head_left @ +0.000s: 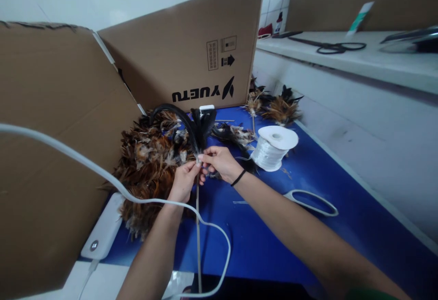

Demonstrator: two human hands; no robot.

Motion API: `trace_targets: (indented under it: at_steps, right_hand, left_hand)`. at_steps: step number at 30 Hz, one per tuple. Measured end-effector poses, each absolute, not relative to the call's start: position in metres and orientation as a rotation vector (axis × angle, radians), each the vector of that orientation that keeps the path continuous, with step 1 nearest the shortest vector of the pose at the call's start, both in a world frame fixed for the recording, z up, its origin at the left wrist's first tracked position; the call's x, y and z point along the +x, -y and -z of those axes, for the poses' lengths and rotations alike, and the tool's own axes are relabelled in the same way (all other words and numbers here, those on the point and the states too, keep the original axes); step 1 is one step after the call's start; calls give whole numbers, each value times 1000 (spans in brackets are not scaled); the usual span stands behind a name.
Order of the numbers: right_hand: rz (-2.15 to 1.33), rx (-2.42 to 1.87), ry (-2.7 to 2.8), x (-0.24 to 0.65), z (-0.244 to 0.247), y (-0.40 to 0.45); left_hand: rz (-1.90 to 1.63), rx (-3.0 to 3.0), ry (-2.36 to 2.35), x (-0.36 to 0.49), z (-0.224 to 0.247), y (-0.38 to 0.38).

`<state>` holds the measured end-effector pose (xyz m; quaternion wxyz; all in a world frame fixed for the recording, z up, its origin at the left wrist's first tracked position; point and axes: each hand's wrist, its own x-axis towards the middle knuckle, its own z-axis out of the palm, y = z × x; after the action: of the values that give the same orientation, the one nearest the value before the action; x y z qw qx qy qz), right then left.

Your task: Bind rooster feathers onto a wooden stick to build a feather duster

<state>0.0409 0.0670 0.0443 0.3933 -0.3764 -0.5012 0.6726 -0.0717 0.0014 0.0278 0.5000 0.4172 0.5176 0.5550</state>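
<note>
Blue sheet material [260,250] forms the work surface. Nearest to the camera, 1 white cable [135,198] crosses the left forearm and loops to the right of a thin stick [198,231]. The stick's long axis runs nearly straight away from the person: the lower end lies at the front edge of the surface, the upper end at the fingers. At the left front, 1 white power bank [106,224] lies beside a cardboard panel [51,131].

Left hand [185,179]: thumb and index finger pressed together, pinching the stick's upper end. Right hand [219,162]: thumb and index finger closed on the same joint, just above the left thumb; remaining fingers curled. A small white piece shows at the fingertips; its form cannot be told. Black feathers [203,124] project from this joint, tips pointing away from the person; 1 long feather arcs to the left.

A pile of brown feathers [147,167] lies left of the hands. To the right are a white looped handle [290,194], partly behind the right forearm, and 1 white spool [273,151]. Farther back, feather bundles [282,108] rest near the wall; 1 printed cardboard sheet [153,53] stands upright.
</note>
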Motion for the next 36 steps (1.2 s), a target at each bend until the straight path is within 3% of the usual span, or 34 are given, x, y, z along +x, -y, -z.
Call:
trace_targets:
  at_steps: [18,36]
  right_hand:
    - [-1869,-996,1325,45,-38,-80]
    - [-1975,-913,1378,51,-33,-82]
  left_hand:
    - [-1238,1313,-1494,-69,-12,-2]
    - [-1178,886,-1186,-70,-25,-1]
